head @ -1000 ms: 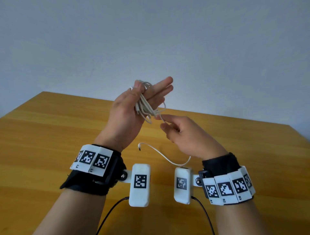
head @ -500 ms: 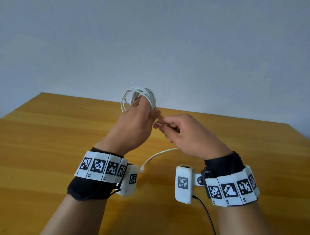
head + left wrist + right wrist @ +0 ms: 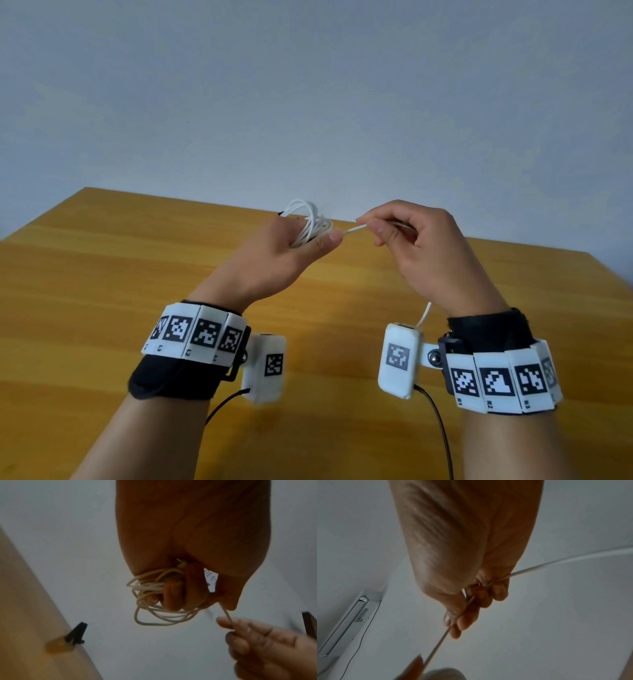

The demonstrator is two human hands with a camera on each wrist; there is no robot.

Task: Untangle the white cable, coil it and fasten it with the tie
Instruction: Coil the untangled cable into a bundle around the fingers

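Both hands are raised above the wooden table (image 3: 102, 274). The white cable (image 3: 310, 222) is wound in several loops round the curled fingers of my left hand (image 3: 291, 246); the left wrist view shows those loops (image 3: 159, 601) hanging under the fingers (image 3: 173, 593). A short taut stretch of cable runs from the left thumb to my right hand (image 3: 394, 229), which pinches it between thumb and forefinger (image 3: 453, 616). The free tail (image 3: 424, 313) drops behind the right palm toward the wrist camera. I cannot pick out a tie in any view.
A small black clip-like piece on a yellowish base (image 3: 75, 634) stands at the table's edge in the left wrist view. A grey wall (image 3: 308, 102) rises behind the table. A white wall-mounted unit (image 3: 346, 622) shows in the right wrist view.
My left hand has closed and turned over, so the loops now sit round its curled fingers. My right hand has risen and moved right, drawing the cable taut; the hanging tail has shortened.
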